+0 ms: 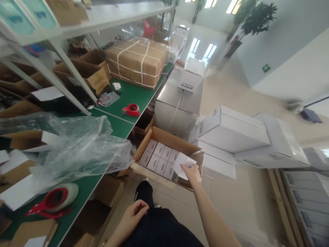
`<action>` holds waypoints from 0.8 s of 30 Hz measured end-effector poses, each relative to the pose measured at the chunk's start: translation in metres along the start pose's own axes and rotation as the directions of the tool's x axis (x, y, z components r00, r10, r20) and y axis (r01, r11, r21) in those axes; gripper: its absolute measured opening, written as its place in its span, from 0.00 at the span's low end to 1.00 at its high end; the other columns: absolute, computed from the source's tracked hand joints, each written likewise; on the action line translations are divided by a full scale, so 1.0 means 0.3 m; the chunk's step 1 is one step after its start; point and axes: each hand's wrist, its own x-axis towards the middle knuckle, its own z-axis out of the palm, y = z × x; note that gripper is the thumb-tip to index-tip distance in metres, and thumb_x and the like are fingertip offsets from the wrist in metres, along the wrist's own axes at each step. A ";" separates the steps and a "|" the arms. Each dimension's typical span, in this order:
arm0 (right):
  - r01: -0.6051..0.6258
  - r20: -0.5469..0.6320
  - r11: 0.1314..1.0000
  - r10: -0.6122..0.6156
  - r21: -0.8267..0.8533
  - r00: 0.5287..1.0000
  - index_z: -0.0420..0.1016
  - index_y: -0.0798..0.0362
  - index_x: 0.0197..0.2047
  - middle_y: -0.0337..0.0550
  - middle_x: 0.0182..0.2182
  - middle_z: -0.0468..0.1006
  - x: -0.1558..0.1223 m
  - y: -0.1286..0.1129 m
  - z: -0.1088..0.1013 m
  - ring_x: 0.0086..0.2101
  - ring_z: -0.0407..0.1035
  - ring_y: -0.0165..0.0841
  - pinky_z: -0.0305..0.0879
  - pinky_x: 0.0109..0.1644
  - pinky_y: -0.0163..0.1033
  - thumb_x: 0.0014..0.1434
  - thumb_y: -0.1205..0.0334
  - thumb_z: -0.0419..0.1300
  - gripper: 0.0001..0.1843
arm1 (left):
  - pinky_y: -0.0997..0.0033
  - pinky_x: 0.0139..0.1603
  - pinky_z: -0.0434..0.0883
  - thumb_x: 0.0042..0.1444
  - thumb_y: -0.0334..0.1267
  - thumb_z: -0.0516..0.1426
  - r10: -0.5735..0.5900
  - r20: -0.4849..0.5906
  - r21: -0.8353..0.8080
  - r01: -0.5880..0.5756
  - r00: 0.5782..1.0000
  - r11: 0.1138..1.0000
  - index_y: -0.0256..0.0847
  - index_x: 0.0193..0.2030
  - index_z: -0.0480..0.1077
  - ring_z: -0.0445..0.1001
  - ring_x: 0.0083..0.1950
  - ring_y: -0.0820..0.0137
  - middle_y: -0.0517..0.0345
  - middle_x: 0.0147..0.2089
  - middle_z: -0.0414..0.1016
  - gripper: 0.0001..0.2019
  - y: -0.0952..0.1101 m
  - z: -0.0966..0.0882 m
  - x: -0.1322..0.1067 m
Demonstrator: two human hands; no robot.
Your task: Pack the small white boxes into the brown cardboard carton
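In the head view, the right hand (pixel 192 174) is stretched out over an open cardboard carton (pixel 167 139), its fingers grasping a small white box (pixel 182 163) by the near edge. The box lies just beyond the fingertips, its long side pointing on toward the packed rows of white boxes (pixel 159 157). The left hand (pixel 133 212) hangs well back by the thigh, loosely clenched on nothing, with the green bench (pixel 128 94) off to its left.

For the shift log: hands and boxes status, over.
Right hand gripping small white cardboard box at open brown cardboard carton. Left hand empty. Stacked white cartons alongside.
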 end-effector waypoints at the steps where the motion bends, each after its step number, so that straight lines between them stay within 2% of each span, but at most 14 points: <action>1: -0.034 0.025 0.999 0.035 -0.038 0.999 0.57 0.60 0.61 0.67 0.52 0.75 0.023 -0.021 0.036 0.52 0.71 0.56 0.68 0.53 0.55 0.47 0.35 0.64 0.49 | 0.66 0.44 0.68 0.53 0.58 0.54 -0.013 0.014 0.019 0.013 1.000 1.000 0.40 0.35 0.72 0.74 0.40 0.61 0.54 0.35 0.76 0.20 0.017 -0.037 0.031; 5: -0.151 0.088 0.980 0.164 -0.132 0.983 0.58 0.62 0.61 0.68 0.51 0.75 0.107 -0.038 0.158 0.52 0.72 0.57 0.69 0.52 0.53 0.45 0.37 0.66 0.50 | 0.66 0.45 0.68 0.51 0.59 0.54 -0.093 0.046 0.082 0.089 0.995 0.993 0.41 0.34 0.73 0.74 0.40 0.60 0.55 0.33 0.75 0.21 0.056 -0.153 0.118; 9: -0.201 0.109 0.964 0.222 -0.177 0.969 0.55 0.65 0.62 0.69 0.54 0.73 0.170 -0.006 0.226 0.54 0.72 0.50 0.70 0.51 0.46 0.51 0.37 0.63 0.48 | 0.67 0.46 0.69 0.51 0.60 0.54 -0.169 0.073 0.081 0.163 0.983 0.983 0.41 0.32 0.73 0.74 0.41 0.60 0.55 0.33 0.76 0.22 0.055 -0.215 0.165; 11: -0.208 0.107 0.956 0.234 -0.208 0.966 0.55 0.64 0.62 0.69 0.54 0.73 0.182 0.015 0.244 0.54 0.72 0.49 0.69 0.51 0.45 0.52 0.39 0.63 0.46 | 0.67 0.47 0.70 0.51 0.61 0.55 -0.193 0.082 0.074 0.188 0.978 0.979 0.42 0.32 0.73 0.75 0.42 0.60 0.55 0.34 0.78 0.23 0.049 -0.235 0.181; 16: -0.202 0.125 0.933 0.248 -0.299 0.961 0.55 0.66 0.61 0.69 0.51 0.75 0.182 0.043 0.271 0.53 0.72 0.53 0.68 0.52 0.49 0.50 0.42 0.65 0.47 | 0.66 0.48 0.70 0.51 0.62 0.55 -0.256 0.089 0.082 0.249 0.963 0.965 0.42 0.32 0.74 0.76 0.41 0.59 0.55 0.33 0.78 0.23 0.036 -0.265 0.217; 24: -0.186 0.196 0.915 0.268 -0.359 0.943 0.61 0.68 0.59 0.71 0.48 0.77 0.303 -0.019 0.328 0.51 0.74 0.54 0.70 0.50 0.50 0.46 0.51 0.70 0.44 | 0.67 0.49 0.71 0.50 0.60 0.54 -0.323 0.063 0.094 0.317 0.944 0.944 0.44 0.32 0.73 0.76 0.43 0.58 0.55 0.35 0.78 0.21 0.024 -0.274 0.250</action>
